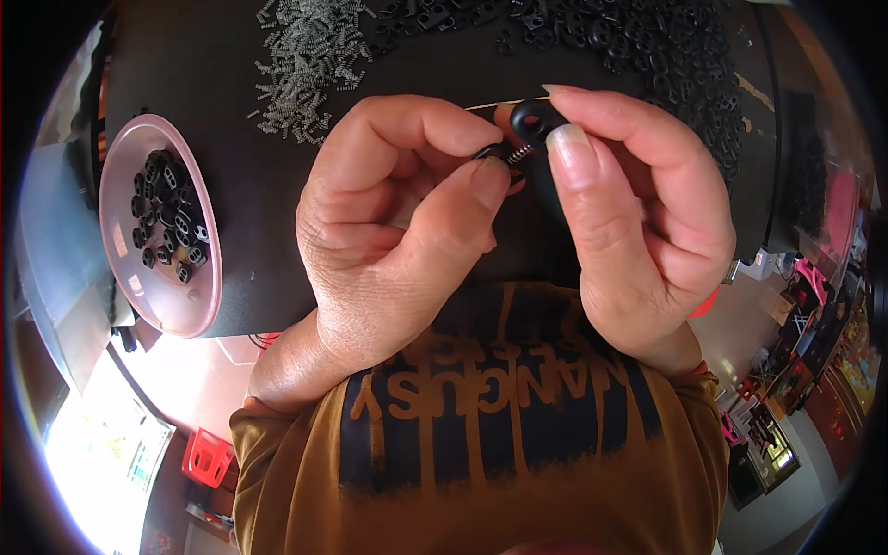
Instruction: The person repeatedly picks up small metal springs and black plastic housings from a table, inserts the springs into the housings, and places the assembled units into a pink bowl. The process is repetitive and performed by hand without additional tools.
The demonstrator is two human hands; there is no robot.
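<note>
Close together above the dark table, both my hands are closed in a pinch. My left hand (393,217) grips a small black plastic cord lock part (489,151) between thumb and forefinger, mostly covered by the fingertips. In my right hand (638,199), thumb and forefinger hold a black cord lock piece (534,118) with a round hole showing. A small metal coil spring (520,154) bridges the gap between the two black parts. Whether the spring is seated in either part I cannot tell.
A pink plastic bowl (213,268) with several black cord locks (165,208) stands at the left. Loose springs (314,65) are heaped at the far side of the table (185,69). A wide pile of black plastic parts (638,37) spreads along the far right. A red stool (207,457) is lower left.
</note>
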